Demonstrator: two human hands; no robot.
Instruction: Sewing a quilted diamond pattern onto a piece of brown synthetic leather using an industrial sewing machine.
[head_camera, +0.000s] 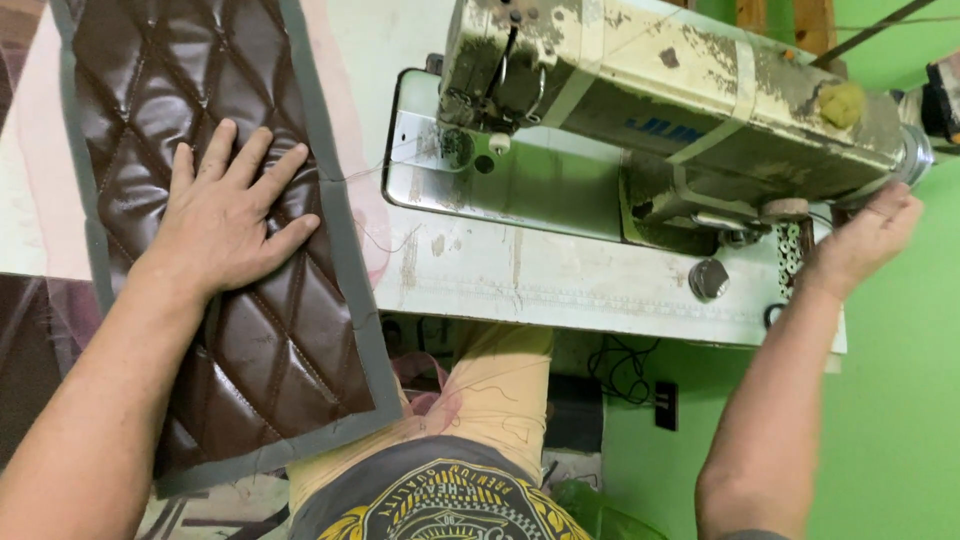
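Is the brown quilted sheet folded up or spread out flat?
Spread out flat. The brown quilted sheet lies open on the table, grey border showing along its edges, left hand pressed flat on it.

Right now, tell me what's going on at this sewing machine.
A person sits at a worn sewing machine. Their left hand lies flat, fingers spread, on a brown quilted panel with a grey border, which lies on the table to the left of the needle and hangs over the front edge. Their right hand reaches to the machine's right end, by the handwheel. The panel is not under the needle.
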